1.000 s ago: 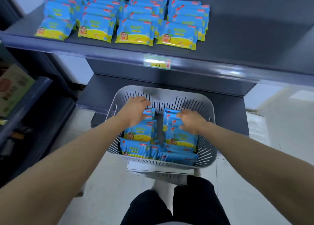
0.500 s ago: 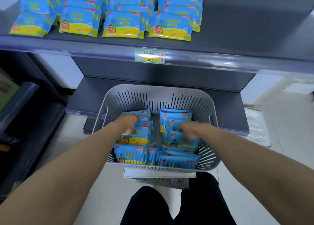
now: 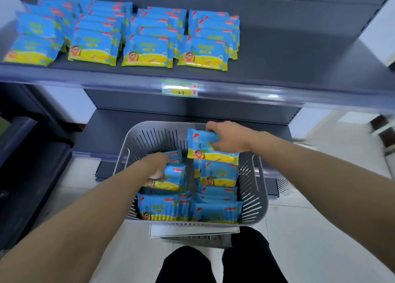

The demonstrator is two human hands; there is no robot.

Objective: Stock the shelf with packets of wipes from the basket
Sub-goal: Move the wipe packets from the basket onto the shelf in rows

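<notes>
A grey slotted basket in front of me holds several blue-and-yellow packets of wipes standing in two rows. My right hand grips one packet by its top edge, lifted above the right row near the basket's far rim. My left hand is down in the left row, its fingers closed around a packet that still sits among the others. The dark shelf above carries several rows of the same packets on its left half.
A price label is clipped to the shelf's front rail. The right half of the shelf top is bare. A lower shelf lies behind the basket. Another dark rack stands at the left. My legs are below the basket.
My right hand has risen out of the right row with a packet in it. My left hand has stayed in the left row, closed on a packet. The view has tilted up a little.
</notes>
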